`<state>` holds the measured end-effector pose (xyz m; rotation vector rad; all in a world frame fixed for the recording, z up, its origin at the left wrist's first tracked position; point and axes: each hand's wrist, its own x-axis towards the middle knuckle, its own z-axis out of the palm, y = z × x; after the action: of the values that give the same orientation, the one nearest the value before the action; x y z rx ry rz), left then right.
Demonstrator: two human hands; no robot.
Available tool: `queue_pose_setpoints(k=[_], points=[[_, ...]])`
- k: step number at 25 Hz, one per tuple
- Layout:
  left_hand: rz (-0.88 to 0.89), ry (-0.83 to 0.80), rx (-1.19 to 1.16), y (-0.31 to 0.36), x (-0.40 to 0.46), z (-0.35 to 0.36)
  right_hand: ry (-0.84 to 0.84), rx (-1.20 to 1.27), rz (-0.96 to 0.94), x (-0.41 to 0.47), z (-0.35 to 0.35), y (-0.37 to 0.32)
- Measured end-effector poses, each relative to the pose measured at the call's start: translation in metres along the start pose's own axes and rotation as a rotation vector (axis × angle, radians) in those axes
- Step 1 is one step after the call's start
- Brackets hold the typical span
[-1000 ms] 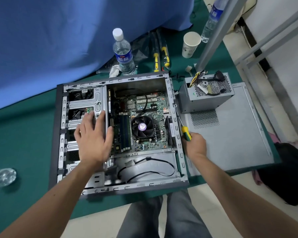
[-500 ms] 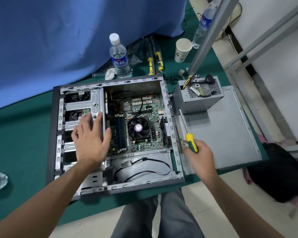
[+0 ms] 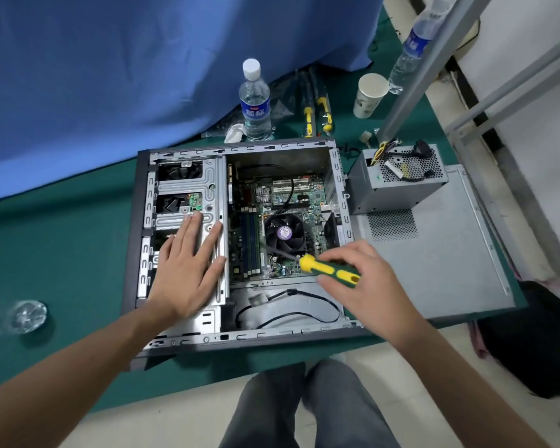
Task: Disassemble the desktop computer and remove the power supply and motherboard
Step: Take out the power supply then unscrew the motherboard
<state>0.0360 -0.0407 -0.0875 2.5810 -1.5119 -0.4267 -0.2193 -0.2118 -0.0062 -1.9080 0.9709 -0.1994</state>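
Note:
The open desktop case (image 3: 133, 227) lies on its side on the green table. Inside it sits the green motherboard (image 3: 291, 195) with a black CPU fan (image 3: 283, 232). The grey power supply (image 3: 398, 185) stands outside the case on the removed side panel (image 3: 434, 263), its cables on top. My left hand (image 3: 188, 266) rests flat on the metal drive cage (image 3: 188, 185), fingers straight. My right hand (image 3: 362, 279) grips a yellow and green screwdriver (image 3: 330, 270) whose shaft points at the board just below the fan.
A water bottle (image 3: 255, 101), spare screwdrivers (image 3: 317, 114) and a paper cup (image 3: 369, 95) stand behind the case by a blue cloth (image 3: 143, 59). A second bottle (image 3: 411, 50) and a metal frame post (image 3: 434, 59) are at the back right. A glass object (image 3: 28, 316) lies at left.
My right hand has swung the screwdriver from the case's right edge over into the case, its tip now near the CPU fan. My left hand stays on the drive cage.

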Motion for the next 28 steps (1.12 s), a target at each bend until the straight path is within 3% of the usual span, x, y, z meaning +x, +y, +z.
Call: queue_pose_setpoints(k=[7,19,25,28], points=[[0.012,0.017,-0.007,-0.004,0.001,0.004,-0.037,-0.254,-0.03,0.024,0.048,0.014],[0.019,0.017,-0.005,-0.005,0.002,0.005,-0.065,-0.299,-0.011,0.018,0.064,0.019],[0.015,0.024,-0.003,-0.006,0.002,0.005,-0.256,-0.503,-0.063,0.05,0.068,-0.025],[0.018,0.024,-0.005,-0.006,0.002,0.004,-0.45,-0.414,0.022,0.077,0.074,-0.055]])
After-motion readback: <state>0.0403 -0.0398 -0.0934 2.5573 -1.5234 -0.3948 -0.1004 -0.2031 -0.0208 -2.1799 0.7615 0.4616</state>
